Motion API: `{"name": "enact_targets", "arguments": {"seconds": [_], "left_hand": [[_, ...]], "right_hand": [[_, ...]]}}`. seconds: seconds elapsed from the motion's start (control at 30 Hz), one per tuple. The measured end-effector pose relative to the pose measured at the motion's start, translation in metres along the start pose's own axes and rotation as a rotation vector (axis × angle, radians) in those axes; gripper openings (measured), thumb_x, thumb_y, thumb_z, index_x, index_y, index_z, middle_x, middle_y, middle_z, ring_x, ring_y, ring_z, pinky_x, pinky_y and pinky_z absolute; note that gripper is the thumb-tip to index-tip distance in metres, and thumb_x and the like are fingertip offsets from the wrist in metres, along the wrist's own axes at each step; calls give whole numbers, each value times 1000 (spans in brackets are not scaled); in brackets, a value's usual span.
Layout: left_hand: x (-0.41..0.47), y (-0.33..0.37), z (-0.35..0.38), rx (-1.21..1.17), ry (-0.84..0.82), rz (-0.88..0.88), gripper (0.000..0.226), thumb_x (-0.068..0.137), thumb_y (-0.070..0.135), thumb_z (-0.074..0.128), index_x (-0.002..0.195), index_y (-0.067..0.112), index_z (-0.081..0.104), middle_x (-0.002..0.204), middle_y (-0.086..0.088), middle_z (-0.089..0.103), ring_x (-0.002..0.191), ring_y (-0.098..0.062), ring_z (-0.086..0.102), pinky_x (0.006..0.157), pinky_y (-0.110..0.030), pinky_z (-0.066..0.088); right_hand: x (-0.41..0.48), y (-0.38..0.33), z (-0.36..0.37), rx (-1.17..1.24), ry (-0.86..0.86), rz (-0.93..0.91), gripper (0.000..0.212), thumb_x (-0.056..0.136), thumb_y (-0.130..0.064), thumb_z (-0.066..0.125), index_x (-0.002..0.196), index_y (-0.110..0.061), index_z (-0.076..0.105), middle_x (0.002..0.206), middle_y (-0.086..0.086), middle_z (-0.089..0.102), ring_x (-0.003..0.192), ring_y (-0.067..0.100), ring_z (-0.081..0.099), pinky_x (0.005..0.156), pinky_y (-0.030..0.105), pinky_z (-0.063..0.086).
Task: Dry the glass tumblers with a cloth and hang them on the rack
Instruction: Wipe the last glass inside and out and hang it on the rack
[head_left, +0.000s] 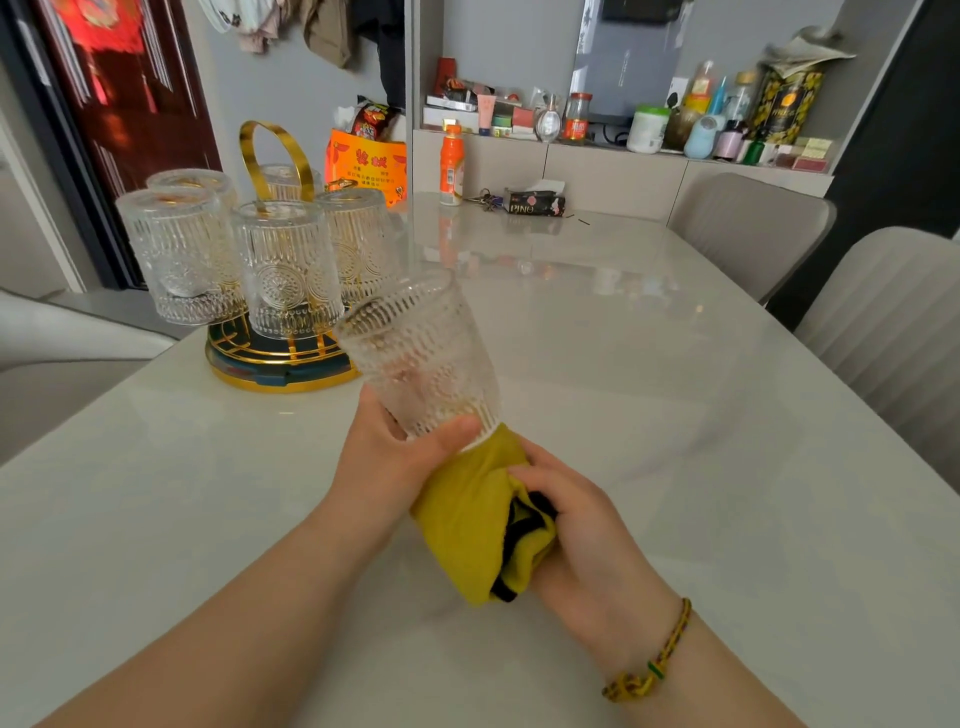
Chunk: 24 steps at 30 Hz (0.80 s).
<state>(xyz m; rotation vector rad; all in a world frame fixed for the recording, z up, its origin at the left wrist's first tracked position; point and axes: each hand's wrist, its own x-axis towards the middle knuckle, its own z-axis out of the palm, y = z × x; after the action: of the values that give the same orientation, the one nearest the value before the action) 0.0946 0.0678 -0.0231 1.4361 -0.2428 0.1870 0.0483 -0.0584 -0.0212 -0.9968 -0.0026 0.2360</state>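
My left hand (395, 457) grips a clear embossed glass tumbler (421, 358) near its rim, holding it tilted above the table with its base pointing up and away. My right hand (566, 525) holds a bunched yellow cloth (467, 509) with a black edge, and the cloth's end meets the tumbler's mouth. A gold wire rack (275, 374) with a loop handle stands at the left of the table, and several matching tumblers (283, 270) hang upside down on it.
The white glossy table (649, 415) stretches ahead. At its far end stand an orange bottle (451, 166), keys, a tissue pack (535, 202) and an orange snack bag (366, 161). Two grey chairs (883, 312) stand on the right. A cluttered shelf runs behind.
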Motion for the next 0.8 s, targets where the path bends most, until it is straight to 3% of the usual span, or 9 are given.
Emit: {"name": "enact_targets", "arguments": {"seconds": [0.07, 0.13, 0.3, 0.37, 0.47, 0.57, 0.63, 0.73, 0.8], "left_hand": [[2, 5, -3, -24, 30, 21, 64, 47, 13, 84, 103, 23, 53, 92, 11, 67, 80, 6, 65, 63, -8, 49], [0, 9, -4, -54, 44, 38, 63, 50, 20, 75, 108, 19, 51, 94, 13, 63, 77, 12, 62, 63, -4, 46], [-13, 4, 7, -4, -59, 28, 56, 53, 10, 81, 103, 16, 54, 78, 16, 72, 76, 9, 65, 61, -4, 46], [-12, 3, 11, -15, -63, 24, 57, 55, 11, 78, 106, 14, 53, 80, 12, 71, 77, 7, 65, 62, -6, 47], [-5, 1, 5, -37, -1, 21, 64, 52, 23, 84, 108, 14, 54, 88, 8, 70, 82, 0, 66, 64, -10, 50], [2, -1, -6, -97, 54, 5, 82, 45, 37, 76, 119, 12, 52, 106, -1, 67, 99, -17, 65, 79, -27, 55], [3, -1, -10, -140, 62, -11, 95, 40, 49, 80, 124, 15, 51, 114, -1, 65, 108, -19, 61, 92, -38, 50], [0, -2, -7, -118, 27, -23, 107, 27, 69, 78, 119, 20, 53, 108, 7, 68, 103, -8, 63, 85, -26, 49], [-5, -2, 1, -88, -32, -27, 106, 31, 62, 82, 121, 12, 52, 98, 8, 71, 93, -2, 66, 72, -14, 50]], "right_hand": [[-1, -6, 0, -26, -3, -43, 34, 70, -3, 53, 100, -12, 67, 94, 14, 70, 83, 24, 66, 69, 30, 55], [-2, -13, -4, -1, 29, -104, 48, 57, -3, 59, 104, -11, 65, 95, 16, 69, 83, 26, 64, 67, 30, 55], [1, -18, -6, 80, 83, -169, 73, 40, -21, 77, 110, -9, 62, 95, 15, 69, 77, 24, 65, 62, 33, 49], [2, -13, -8, 63, 67, -125, 56, 51, -11, 67, 107, -10, 63, 97, 16, 68, 79, 24, 65, 64, 33, 49], [0, -5, -2, 17, -32, -44, 51, 58, 1, 57, 107, -10, 62, 99, 16, 68, 84, 25, 65, 70, 32, 55], [-3, -3, 0, -46, -58, 10, 58, 59, -6, 52, 117, -11, 58, 105, 16, 68, 87, 24, 66, 73, 31, 55], [-4, -9, -1, -63, -37, -27, 62, 58, -7, 53, 120, -11, 56, 105, 16, 68, 84, 23, 66, 69, 30, 56], [-6, -20, -2, -1, 24, -124, 66, 56, 0, 61, 121, -10, 54, 102, 17, 67, 82, 24, 64, 60, 27, 56], [-5, -20, -2, 45, 54, -155, 66, 60, -8, 58, 125, -9, 50, 110, 22, 61, 85, 27, 61, 56, 25, 55]]}}
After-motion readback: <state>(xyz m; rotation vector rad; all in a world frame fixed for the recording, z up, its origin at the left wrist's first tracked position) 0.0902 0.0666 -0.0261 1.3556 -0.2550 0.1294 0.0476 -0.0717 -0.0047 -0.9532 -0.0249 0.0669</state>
